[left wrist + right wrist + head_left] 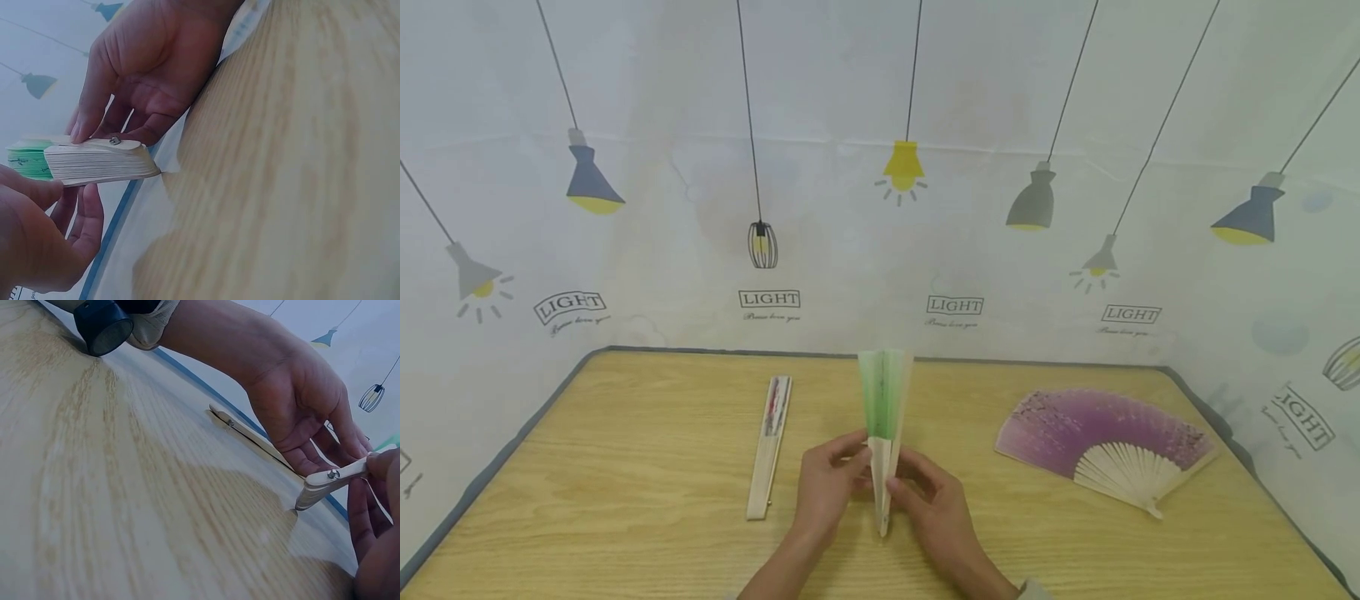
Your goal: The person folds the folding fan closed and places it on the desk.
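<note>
"Closest to my head camera I see the left hand [829, 483] and the right hand [936, 496]. What are they gripping?"

"Both pinch the green fan [882, 404], one from each side, fingers bent around its pale ribs [881, 479]."

"And where do you see it from over there?"

"At the middle of the desk [662, 467], mostly folded, green end away from me. A slim folded fan [768, 448] lies left of it; a purple fan [1097, 419] lies spread to the right."
</note>
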`<state>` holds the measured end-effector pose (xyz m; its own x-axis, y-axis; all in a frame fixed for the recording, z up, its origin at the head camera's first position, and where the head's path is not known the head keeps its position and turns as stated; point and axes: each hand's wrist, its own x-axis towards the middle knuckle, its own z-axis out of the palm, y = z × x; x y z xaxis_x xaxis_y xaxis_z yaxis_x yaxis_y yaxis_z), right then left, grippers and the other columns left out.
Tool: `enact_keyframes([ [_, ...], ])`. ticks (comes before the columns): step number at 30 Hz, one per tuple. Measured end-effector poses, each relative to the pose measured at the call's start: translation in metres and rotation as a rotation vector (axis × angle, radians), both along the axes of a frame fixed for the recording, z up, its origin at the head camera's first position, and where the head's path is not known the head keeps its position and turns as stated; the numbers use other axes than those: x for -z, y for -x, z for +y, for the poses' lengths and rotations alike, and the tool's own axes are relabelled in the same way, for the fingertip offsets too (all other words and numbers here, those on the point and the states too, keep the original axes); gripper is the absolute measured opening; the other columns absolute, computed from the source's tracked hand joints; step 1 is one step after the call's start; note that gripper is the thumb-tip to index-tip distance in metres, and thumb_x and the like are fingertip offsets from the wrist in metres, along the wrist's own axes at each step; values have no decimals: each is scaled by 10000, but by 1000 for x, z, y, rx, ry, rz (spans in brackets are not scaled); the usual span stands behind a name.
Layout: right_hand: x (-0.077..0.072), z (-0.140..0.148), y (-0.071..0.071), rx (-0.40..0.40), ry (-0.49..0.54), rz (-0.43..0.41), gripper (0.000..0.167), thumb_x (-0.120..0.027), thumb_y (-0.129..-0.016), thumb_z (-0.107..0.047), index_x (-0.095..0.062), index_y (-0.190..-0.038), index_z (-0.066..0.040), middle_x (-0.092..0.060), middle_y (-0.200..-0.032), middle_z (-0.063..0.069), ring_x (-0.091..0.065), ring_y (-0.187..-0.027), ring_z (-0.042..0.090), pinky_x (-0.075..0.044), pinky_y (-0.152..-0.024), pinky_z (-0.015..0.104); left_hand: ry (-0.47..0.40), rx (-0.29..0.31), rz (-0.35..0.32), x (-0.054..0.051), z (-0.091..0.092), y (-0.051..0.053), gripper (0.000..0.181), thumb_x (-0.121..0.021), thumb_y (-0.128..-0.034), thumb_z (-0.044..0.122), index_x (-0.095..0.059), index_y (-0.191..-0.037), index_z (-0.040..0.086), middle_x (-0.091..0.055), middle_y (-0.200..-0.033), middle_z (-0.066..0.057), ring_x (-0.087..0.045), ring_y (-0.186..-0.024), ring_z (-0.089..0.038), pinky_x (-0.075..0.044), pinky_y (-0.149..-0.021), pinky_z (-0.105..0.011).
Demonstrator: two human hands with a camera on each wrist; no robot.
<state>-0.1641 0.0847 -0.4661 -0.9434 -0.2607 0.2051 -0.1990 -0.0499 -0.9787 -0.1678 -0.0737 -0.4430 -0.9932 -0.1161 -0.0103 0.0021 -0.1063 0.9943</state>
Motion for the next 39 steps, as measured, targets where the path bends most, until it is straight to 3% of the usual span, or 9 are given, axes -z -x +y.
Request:
enact_keyframes([
  [10,0,1,-1,-70,28,45,382,-633,-923,-99,-560,-1291,-27,-613,-1183,171,-576,-1085,343,-547,-874,352,8,7,0,0,0,-1,266,-600,-923,23,-636,-1181,-31,-663,-977,-144,-658,-771,-216,-596,-691,-326],
  [17,-2,0,-1,-45,-6,11,402,-651,-916,-125,-566,-1308,-93,-602,-1221,106,-562,-1094,311,-550,-864,338,-5,10,-16,-1,1,0,354,-664,-914,201,-634,-1195,-13,-675,-1027,-137,-658,-765,-211,-593,-710,-347],
  [23,-1,-1,-1,-40,35,0,509,-658,-900,-60,-497,-1382,-95,-583,-1216,158,-552,-1072,327,-565,-839,372,-24,7,-19,-1,2,0,369,-707,-881,206,-646,-1182,2,-671,-968,-115,-648,-748,-194,-594,-695,-353],
  [31,2,0,0,-73,-17,74,526,-644,-912,-72,-476,-1408,-124,-581,-1236,121,-562,-1072,314,-533,-905,371,-9,2,-12,2,1,1,341,-721,-869,199,-664,-1148,12,-662,-919,-109,-648,-746,-200,-595,-668,-374],
  [39,2,1,0,-104,-69,87,527,-628,-932,-130,-460,-1428,-190,-567,-1219,63,-560,-1088,314,-515,-934,360,14,-3,3,1,1,-2,308,-716,-874,182,-668,-1119,2,-659,-916,-100,-645,-772,-198,-595,-663,-360],
])
